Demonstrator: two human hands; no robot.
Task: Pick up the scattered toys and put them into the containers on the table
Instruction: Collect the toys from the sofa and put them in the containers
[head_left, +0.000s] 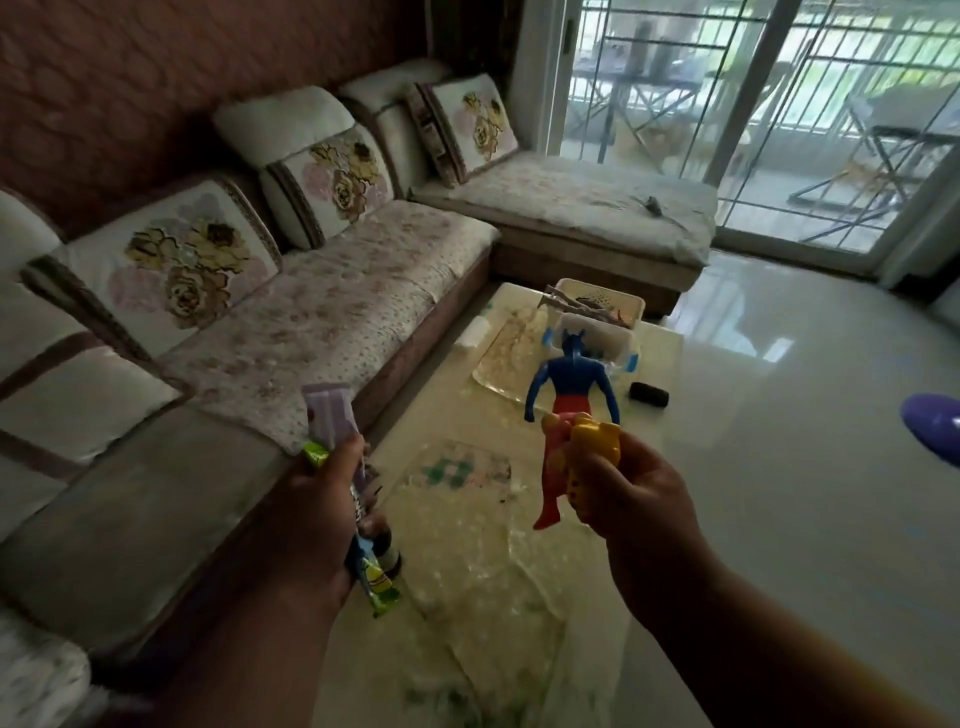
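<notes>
My right hand (631, 496) grips a blue and red action figure (563, 395) by its legs, together with a yellow toy (597, 447); the figure points away from me over the table. My left hand (322, 514) holds a bundle of toys: a purple piece (332, 413) sticking up and a green and blue piece (376, 577) hanging below. At the far end of the low table (467, 545) stand two containers: a clear tub (602, 338) with blue clips and behind it a cream basket (597, 299) with items inside.
A floral sofa (291, 312) runs along the left of the table. A black object (648, 395) lies on the table's right edge, a white roll (475, 332) at its left. A purple object (935, 423) sits at the right edge of view. Glossy tiled floor (805, 441) lies to the right.
</notes>
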